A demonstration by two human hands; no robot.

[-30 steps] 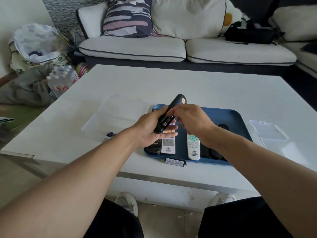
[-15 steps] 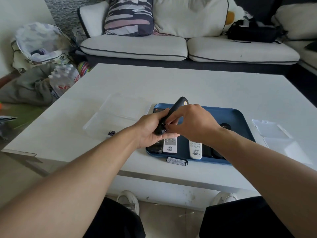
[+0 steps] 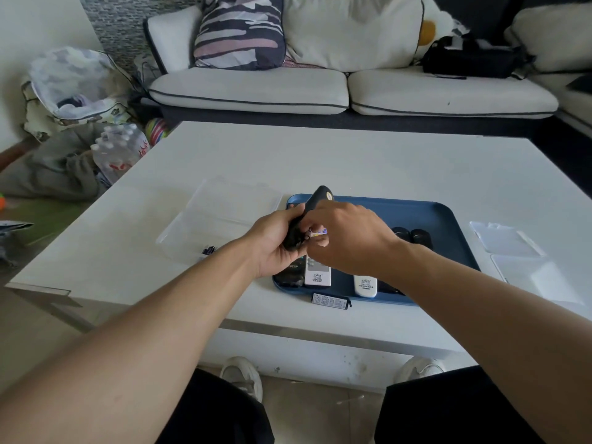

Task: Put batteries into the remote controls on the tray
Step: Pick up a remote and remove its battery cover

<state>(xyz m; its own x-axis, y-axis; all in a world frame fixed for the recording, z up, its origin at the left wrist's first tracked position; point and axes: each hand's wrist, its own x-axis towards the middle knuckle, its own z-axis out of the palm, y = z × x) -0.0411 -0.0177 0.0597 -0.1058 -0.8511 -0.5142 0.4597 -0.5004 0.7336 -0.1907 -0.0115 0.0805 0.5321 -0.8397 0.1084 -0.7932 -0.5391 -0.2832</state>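
Note:
My left hand (image 3: 275, 241) grips a black remote control (image 3: 317, 197) tilted upward above the blue tray (image 3: 442, 216). My right hand (image 3: 346, 238) is at the remote's lower end, fingers pinching a small battery (image 3: 318, 232) against it. On the tray lie two white remotes (image 3: 317, 275) (image 3: 365, 285), a black remote (image 3: 288, 277) at the left and dark remotes (image 3: 411, 235) partly hidden behind my right wrist. A loose battery cover (image 3: 331, 301) lies on the table in front of the tray.
A clear plastic box (image 3: 221, 216) left of the tray holds batteries (image 3: 209, 250). Clear plastic lids (image 3: 506, 238) lie right of the tray. The white table (image 3: 352, 158) stands before a sofa (image 3: 320, 88). Bags and bottled water (image 3: 118, 152) sit on the floor at left.
My right hand has moved down along the black remote to its lower end, and a small battery now shows at its fingertips. The left hand keeps its hold.

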